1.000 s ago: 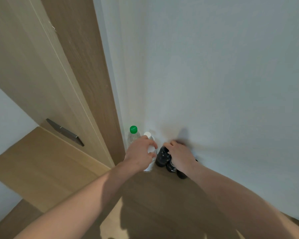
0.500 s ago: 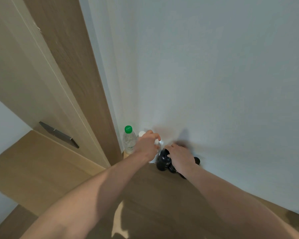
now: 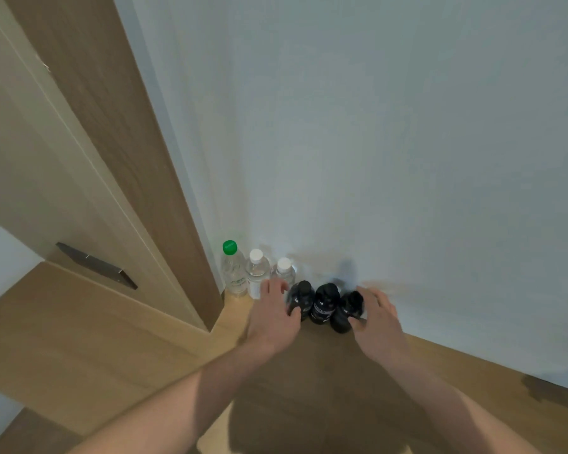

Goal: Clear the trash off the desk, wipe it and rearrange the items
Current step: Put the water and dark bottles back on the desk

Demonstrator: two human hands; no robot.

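Down by the white wall point(image 3: 407, 158), three dark bottles point(image 3: 323, 304) stand bunched on the wooden surface point(image 3: 292, 388), left hand point(image 3: 274, 317) gripping the leftmost one, right hand point(image 3: 376, 317) curled round the rightmost. Behind them, three clear bottles point(image 3: 258, 273) line up beside the door point(image 3: 63, 142).

white wall point(image 3: 391, 142) | wooden door point(image 3: 79, 158), dark handle point(image 3: 95, 265) | wood floor point(image 3: 79, 339)

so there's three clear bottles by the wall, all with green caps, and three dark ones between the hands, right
Not quite. The head view shows only the leftmost clear bottle with a green cap; the other two clear bottles have white caps. The three dark bottles do stand between the left hand and right hand.
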